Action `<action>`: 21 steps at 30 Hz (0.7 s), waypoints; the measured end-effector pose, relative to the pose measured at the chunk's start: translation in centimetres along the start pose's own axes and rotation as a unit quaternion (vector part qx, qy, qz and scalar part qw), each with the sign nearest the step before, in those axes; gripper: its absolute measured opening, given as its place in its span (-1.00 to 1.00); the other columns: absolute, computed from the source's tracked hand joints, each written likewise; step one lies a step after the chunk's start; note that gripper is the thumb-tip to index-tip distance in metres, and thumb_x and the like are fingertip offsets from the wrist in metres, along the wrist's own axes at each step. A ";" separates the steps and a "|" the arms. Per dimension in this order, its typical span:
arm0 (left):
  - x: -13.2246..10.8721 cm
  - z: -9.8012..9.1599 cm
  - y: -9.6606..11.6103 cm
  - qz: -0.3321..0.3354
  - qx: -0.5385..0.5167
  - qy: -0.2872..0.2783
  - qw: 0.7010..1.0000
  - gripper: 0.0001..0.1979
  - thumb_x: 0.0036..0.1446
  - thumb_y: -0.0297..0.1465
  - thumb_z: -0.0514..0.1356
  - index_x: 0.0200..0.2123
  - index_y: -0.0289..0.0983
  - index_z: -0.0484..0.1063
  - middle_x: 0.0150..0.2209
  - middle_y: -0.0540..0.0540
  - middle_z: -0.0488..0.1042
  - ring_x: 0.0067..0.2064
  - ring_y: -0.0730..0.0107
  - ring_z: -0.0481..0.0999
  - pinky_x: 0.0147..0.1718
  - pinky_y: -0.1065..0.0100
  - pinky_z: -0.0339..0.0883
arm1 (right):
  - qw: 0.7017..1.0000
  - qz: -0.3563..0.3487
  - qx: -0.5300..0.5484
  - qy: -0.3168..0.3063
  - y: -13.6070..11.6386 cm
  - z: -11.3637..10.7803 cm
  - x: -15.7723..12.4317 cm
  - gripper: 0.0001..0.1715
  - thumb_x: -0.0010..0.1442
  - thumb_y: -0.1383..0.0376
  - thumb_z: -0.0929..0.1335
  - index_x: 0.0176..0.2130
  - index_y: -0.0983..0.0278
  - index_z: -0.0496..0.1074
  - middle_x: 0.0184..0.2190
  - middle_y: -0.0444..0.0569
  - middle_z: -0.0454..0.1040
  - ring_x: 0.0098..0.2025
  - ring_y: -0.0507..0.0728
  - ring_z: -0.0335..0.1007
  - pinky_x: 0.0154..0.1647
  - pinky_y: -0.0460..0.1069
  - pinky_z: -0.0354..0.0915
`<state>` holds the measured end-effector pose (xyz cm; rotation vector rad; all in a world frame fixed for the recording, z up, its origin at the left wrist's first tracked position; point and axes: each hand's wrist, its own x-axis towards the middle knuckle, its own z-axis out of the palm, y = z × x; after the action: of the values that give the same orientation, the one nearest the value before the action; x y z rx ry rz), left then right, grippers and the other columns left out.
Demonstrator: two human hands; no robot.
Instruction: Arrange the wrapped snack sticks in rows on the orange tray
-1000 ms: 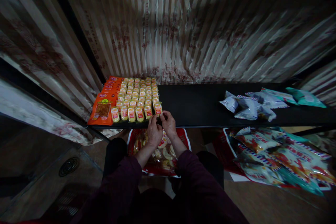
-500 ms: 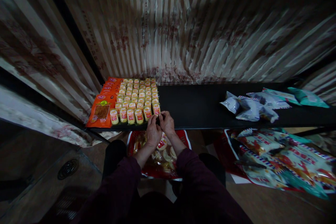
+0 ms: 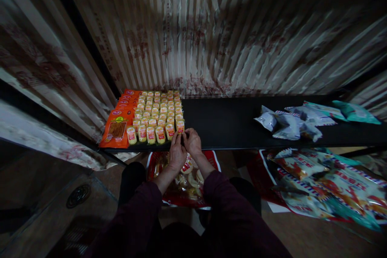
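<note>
Both hands meet at the front edge of a black shelf [image 3: 229, 123]. My left hand [image 3: 176, 154] and my right hand [image 3: 192, 142] are pinched together on one small yellow snack pack [image 3: 180, 127], the last in the front row. Several rows of the same yellow packs [image 3: 157, 111] stand on the shelf's left part. Flat orange packets [image 3: 117, 127] lie overlapped to their left. Below my hands, a red bag [image 3: 184, 177] on the floor holds more yellow packs.
Silver and teal snack bags [image 3: 290, 123] lie on the shelf's right end. Larger colourful bags [image 3: 326, 185] are heaped on the floor at the right. A striped curtain [image 3: 211, 28] hangs behind the shelf. A round floor drain [image 3: 78, 195] is at the lower left.
My hands have stayed at the end of the front row, fingers shifting slightly on the pack. The view has moved a little.
</note>
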<state>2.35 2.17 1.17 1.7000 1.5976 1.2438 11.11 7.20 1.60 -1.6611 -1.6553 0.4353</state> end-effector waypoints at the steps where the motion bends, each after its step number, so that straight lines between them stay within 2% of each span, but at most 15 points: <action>1: 0.0 0.1 -0.1 0.002 0.001 -0.004 1.000 -0.37 -0.05 -0.68 -0.01 0.15 -0.33 0.28 0.24 -0.24 0.20 0.29 0.21 0.14 0.28 0.14 0.05 | 1.000 -0.002 0.006 -0.002 0.1 0.0 0.0 -0.85 0.17 0.26 0.24 -0.29 0.25 0.37 -0.33 0.04 0.47 -0.24 0.16 0.39 -0.17 0.02 0.28; 7: -0.1 0.4 -0.2 0.020 0.012 -0.020 1.000 -0.35 -0.04 -0.70 -0.04 0.18 -0.40 0.22 0.30 -0.29 0.08 0.32 0.21 0.07 0.29 0.16 -0.01 | 0.999 0.018 0.030 -0.006 0.1 -0.1 -0.1 -0.84 0.16 0.29 0.26 -0.22 0.27 0.34 -0.30 0.02 0.51 -0.25 0.14 0.44 -0.19 0.01 0.31; 11: -0.3 0.4 -0.3 0.026 0.007 -0.022 0.999 -0.34 -0.02 -0.69 -0.03 0.21 -0.38 0.18 0.31 -0.28 0.06 0.32 0.20 0.07 0.29 0.14 -0.01 | 1.000 0.014 0.025 0.000 -0.1 -0.1 0.0 -0.85 0.15 0.31 0.28 -0.22 0.26 0.35 -0.31 -0.01 0.50 -0.25 0.12 0.43 -0.19 0.00 0.31; 15: -0.4 0.5 -0.4 0.020 0.001 -0.024 1.000 -0.34 0.01 -0.67 -0.03 0.23 -0.36 0.14 0.31 -0.27 0.05 0.32 0.20 0.06 0.30 0.13 -0.02 | 1.000 0.001 0.008 0.000 -0.2 0.0 0.2 -0.77 0.13 0.33 0.29 -0.15 0.25 0.37 -0.28 -0.01 0.48 -0.23 0.12 0.41 -0.18 0.00 0.31; 21: -0.4 0.8 -0.7 0.014 0.003 -0.024 1.000 -0.30 -0.05 -0.69 -0.02 0.24 -0.38 0.12 0.32 -0.28 0.04 0.33 0.19 0.03 0.30 0.12 -0.04 | 1.000 -0.006 -0.003 -0.004 0.0 0.0 0.6 -0.72 0.13 0.33 0.30 -0.11 0.24 0.40 -0.28 -0.02 0.47 -0.24 0.12 0.39 -0.18 -0.01 0.30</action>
<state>2.67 2.12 0.09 1.7480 1.5554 1.2030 11.16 7.80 1.80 -1.6555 -1.6740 0.4322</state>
